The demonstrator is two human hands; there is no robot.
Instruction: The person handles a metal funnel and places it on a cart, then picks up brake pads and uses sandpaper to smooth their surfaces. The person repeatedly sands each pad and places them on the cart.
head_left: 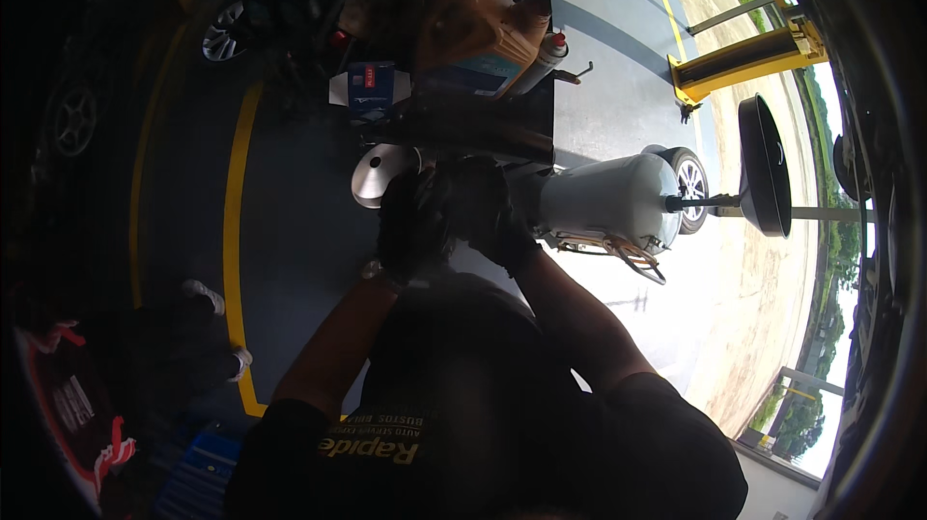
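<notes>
Both my hands wear dark gloves and are raised close together in front of my chest. My left hand [417,221] has its fingers curled, and my right hand [491,216] is closed just beside it. Deep shadow hides whatever lies between them. Right behind my left hand is a round, shiny silver metal piece [384,175] with a small dark hole near its middle; whether the hand touches it I cannot tell. Beyond the hands stands a dark cart [483,124], bearing an orange-brown plastic jug [473,32], a spray can [548,55] and a blue-and-white box [372,90].
A pale tank [608,196] with a hose stands to the right, with a black drain pan [765,165] on a stem beyond it. A yellow lift post [744,64] rises at far right. Another person's shoes [208,296] and a blue case [201,472] are at left.
</notes>
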